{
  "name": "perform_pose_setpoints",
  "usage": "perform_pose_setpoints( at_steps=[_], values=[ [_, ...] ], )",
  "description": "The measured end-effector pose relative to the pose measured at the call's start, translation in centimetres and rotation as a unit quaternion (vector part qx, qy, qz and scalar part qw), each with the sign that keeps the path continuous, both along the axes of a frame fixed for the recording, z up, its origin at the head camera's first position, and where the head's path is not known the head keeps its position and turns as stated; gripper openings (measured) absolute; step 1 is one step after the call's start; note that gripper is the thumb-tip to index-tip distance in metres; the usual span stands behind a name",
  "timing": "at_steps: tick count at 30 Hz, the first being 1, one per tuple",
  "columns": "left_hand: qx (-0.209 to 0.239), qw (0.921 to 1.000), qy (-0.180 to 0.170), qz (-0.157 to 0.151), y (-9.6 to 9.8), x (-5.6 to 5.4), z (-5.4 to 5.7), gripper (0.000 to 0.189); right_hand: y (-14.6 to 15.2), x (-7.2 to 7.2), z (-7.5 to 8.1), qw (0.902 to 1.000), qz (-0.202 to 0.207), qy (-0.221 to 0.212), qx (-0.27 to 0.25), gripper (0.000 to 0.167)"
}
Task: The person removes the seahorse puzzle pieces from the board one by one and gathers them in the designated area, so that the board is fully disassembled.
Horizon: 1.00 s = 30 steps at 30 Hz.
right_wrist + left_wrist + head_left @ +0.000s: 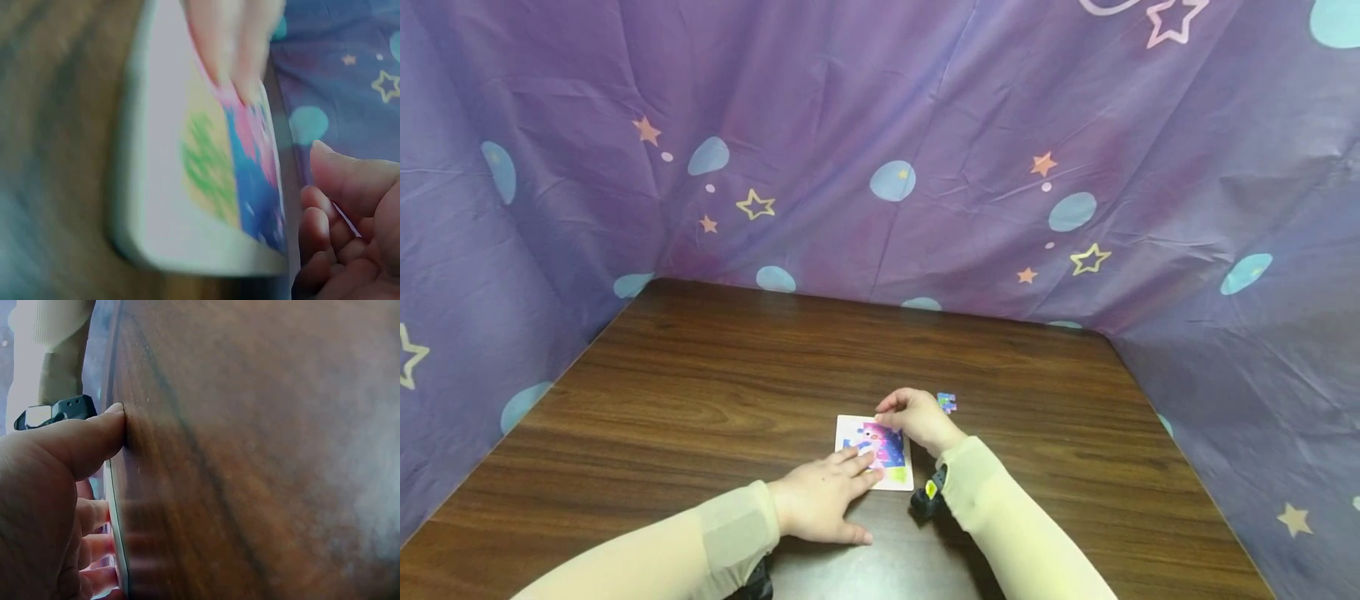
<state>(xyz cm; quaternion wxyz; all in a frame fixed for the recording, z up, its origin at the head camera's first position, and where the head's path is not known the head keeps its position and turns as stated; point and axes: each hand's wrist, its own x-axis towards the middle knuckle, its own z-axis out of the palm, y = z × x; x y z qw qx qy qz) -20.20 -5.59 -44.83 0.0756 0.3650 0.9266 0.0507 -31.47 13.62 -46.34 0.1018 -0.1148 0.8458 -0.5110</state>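
A small jigsaw puzzle in a white-bordered tray (907,482) lies on the table, its picture pink, blue and yellow. My left hand (826,493) rests across the tray's near left part, fingers straight and spread, thumb on the wood. In the right wrist view the left fingertips (247,87) press on the picture. Over the far edge of the tray, my right hand (919,417) is bent with thumb and index fingertips close together. I cannot tell whether a piece is between them. Loose jigsaw pieces (947,402) lie just beyond the right hand.
The brown wooden table (722,367) extends around the tray. A purple curtain (820,108) with stars and blue dots encloses the back and sides. A black wrist device (927,500) hangs under the right sleeve (1011,517), close to the tray's near right corner.
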Motion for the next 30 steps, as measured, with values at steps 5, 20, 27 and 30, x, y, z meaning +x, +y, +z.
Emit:
perform_pose_setpoints(
  at_steps=[5, 20, 27, 30],
  values=[
    [0.001, 1.0000, -0.003, 0.000, 0.0, 0.0, 0.0, 0.083, -0.6, 0.4, -0.6, 0.9996, 0.027, -0.001, 0.012, 0.014],
    [0.003, 1.0000, -0.001, -0.002, 0.0, -0.1, -0.1, 0.082, -1.0, 0.4, -0.1, 0.9706, 0.142, 0.105, 0.163, 0.016],
    [0.002, 1.0000, 0.000, -0.003, 0.1, -0.2, -0.2, 0.082, -1.0, 0.4, 1.0, 0.9692, 0.172, 0.072, 0.161, 0.017],
    [0.002, 1.0000, 0.000, -0.004, 0.1, -0.1, -0.2, 0.082, -1.1, 0.3, 1.2, 0.9696, 0.171, 0.050, 0.168, 0.019]
  ],
)
